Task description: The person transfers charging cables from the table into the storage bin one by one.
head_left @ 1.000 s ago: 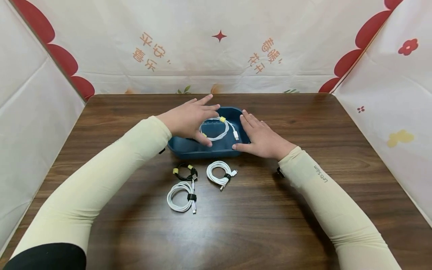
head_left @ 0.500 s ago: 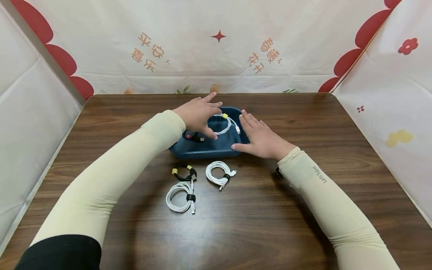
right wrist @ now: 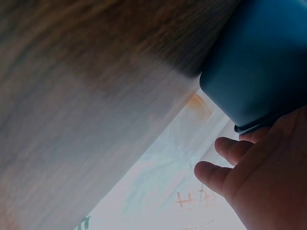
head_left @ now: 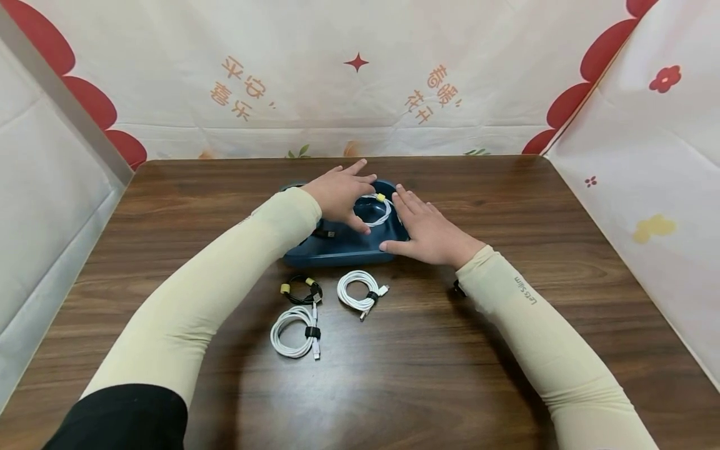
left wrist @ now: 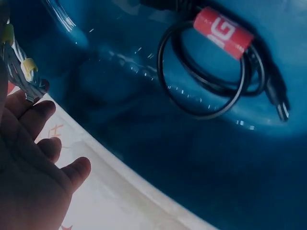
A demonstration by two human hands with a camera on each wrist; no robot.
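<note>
A dark blue tray (head_left: 343,257) stands toward the back of the table. Over it my left hand (head_left: 340,194) is spread, thumb pointing down into the tray. A coiled white cable (head_left: 382,219) with yellow ties lies inside, by the left fingertips; the left wrist view shows the white cable (left wrist: 21,69) against them. Also in the tray is a coiled black cable (left wrist: 201,86) with a red tie, mostly behind the left wrist in the head view. My right hand (head_left: 430,234) rests its straight fingers against the tray's right side, thumb near the front rim.
In front of the tray lie a small black cable coil (head_left: 300,290) with yellow ties and two white cable coils, the nearer one (head_left: 292,331) and the right one (head_left: 357,290), both with black straps. White printed cloth (head_left: 360,112) stands behind the wooden table (head_left: 450,375).
My left hand has moved to the right over the tray, and the white cable inside has shifted right with it. The black cable came into sight. My right hand stays at the tray's side.
</note>
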